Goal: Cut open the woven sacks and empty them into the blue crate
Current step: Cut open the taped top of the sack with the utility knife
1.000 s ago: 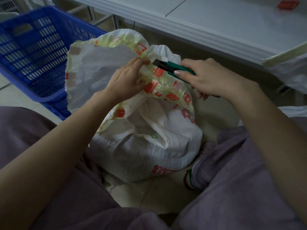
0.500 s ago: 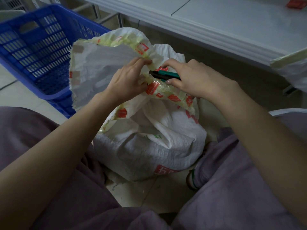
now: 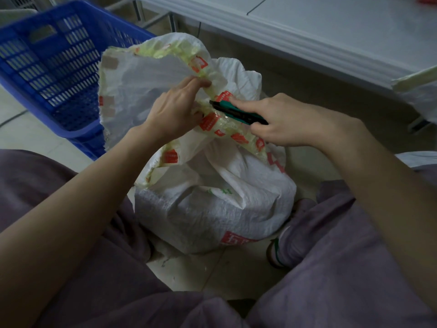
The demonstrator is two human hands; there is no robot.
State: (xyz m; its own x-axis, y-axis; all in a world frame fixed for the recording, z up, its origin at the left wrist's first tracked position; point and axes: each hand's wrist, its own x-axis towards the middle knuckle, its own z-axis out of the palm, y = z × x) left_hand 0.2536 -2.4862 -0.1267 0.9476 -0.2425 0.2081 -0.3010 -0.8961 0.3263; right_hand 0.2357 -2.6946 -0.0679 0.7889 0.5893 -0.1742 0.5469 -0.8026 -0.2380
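Observation:
A white woven sack (image 3: 212, 204) stands on the floor between my knees, its top wound with yellowish tape printed in red. My left hand (image 3: 175, 112) pinches the taped neck of the sack. My right hand (image 3: 281, 119) grips a green and black utility knife (image 3: 236, 112), index finger along its back, with the tip lying on the tape beside my left thumb. The blue crate (image 3: 47, 74) stands on the floor at the upper left, behind the sack's raised flap.
A white table edge (image 3: 307, 41) runs across the top right. Another pale sack (image 3: 418, 91) hangs at the right edge. My purple trouser legs flank the sack, and a shoe (image 3: 276, 252) sits at its right foot.
My right hand has drawn back to the right, so more of the knife shows along the tape. The left hand keeps its hold on the neck.

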